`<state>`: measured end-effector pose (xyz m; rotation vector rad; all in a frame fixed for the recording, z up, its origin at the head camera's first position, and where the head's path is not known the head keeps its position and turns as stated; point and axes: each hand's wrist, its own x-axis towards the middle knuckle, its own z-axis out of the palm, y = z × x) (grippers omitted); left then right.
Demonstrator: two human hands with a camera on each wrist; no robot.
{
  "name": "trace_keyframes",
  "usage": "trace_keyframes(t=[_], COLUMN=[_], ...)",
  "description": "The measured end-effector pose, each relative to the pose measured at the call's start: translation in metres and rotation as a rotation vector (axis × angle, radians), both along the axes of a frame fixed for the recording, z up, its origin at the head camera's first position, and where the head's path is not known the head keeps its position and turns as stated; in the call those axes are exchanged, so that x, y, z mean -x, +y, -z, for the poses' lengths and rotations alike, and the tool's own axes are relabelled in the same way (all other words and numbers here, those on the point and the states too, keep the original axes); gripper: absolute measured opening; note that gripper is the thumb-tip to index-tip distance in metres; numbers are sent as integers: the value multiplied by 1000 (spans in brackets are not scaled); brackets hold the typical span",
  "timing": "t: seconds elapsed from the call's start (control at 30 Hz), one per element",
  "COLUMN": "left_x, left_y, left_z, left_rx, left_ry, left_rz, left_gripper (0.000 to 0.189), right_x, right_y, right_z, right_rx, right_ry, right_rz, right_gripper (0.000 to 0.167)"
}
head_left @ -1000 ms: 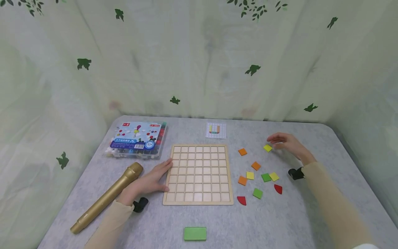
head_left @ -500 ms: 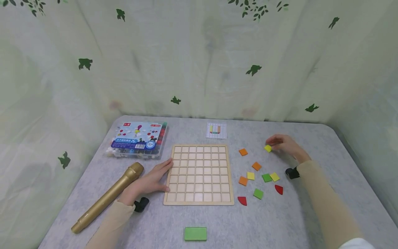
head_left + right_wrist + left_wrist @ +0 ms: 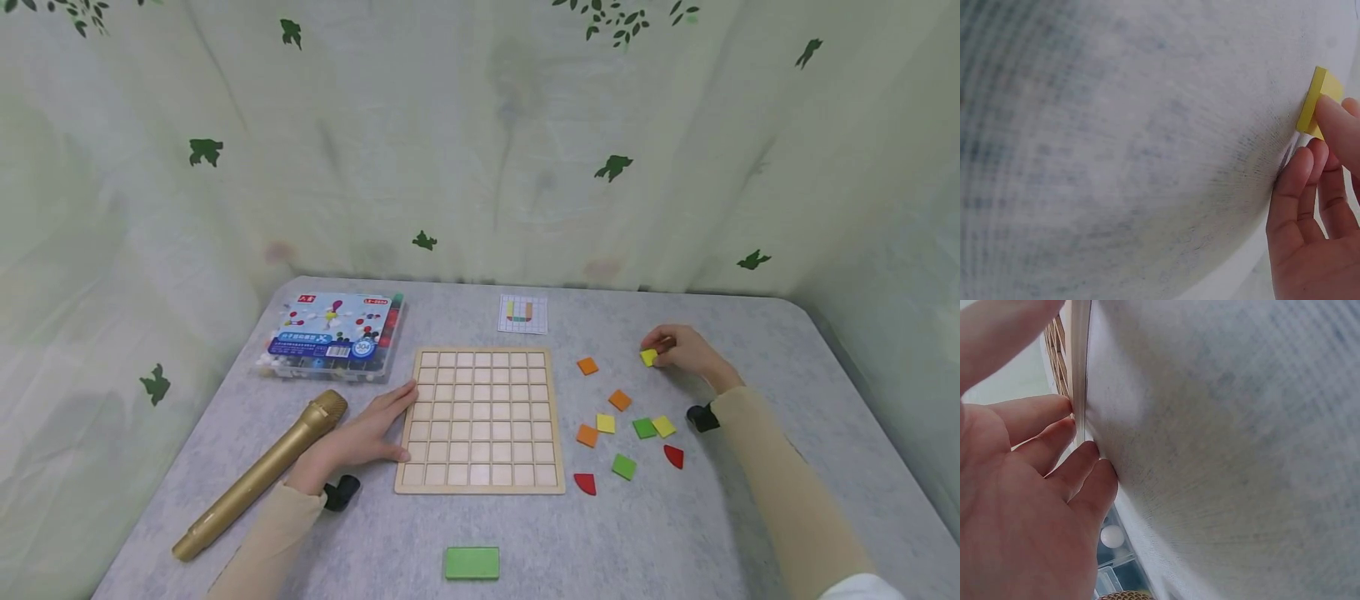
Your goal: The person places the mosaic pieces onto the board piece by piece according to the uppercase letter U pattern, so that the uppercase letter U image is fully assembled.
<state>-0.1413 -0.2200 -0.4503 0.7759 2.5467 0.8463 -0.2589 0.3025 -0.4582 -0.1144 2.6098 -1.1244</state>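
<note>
At the far right of the table, my right hand pinches a yellow square tile with the thumb on it. In the right wrist view that tile stands tilted on edge under the thumb, other fingers curled beside it. My left hand rests against the left edge of a wooden grid board, fingers extended, thumb lower down. The left wrist view shows the fingertips at the board's side. All the board's squares are bare.
Loose orange, yellow, green and red tiles lie right of the board. A pattern card lies behind it, a boxed kit back left, a gold microphone left, a green block in front.
My right hand has come slightly left and closed its thumb and fingers on the yellow tile, which has tilted a little. My left hand has stayed at the board's edge.
</note>
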Motion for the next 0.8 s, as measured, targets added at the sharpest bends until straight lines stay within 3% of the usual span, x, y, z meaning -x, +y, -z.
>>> trace_keyframes(t=[0.5, 0.8], left_x=[0, 1], left_y=[-1, -2], left_z=[5, 5], left_rx=[4, -11], left_ry=[6, 8], left_rz=[-7, 1], left_gripper=[93, 94], right_x=[-1, 3], right_y=[-2, -52], right_z=[-5, -21], right_rx=[35, 205], right_ry=[9, -24], right_rz=[-32, -150], right_gripper=[19, 21])
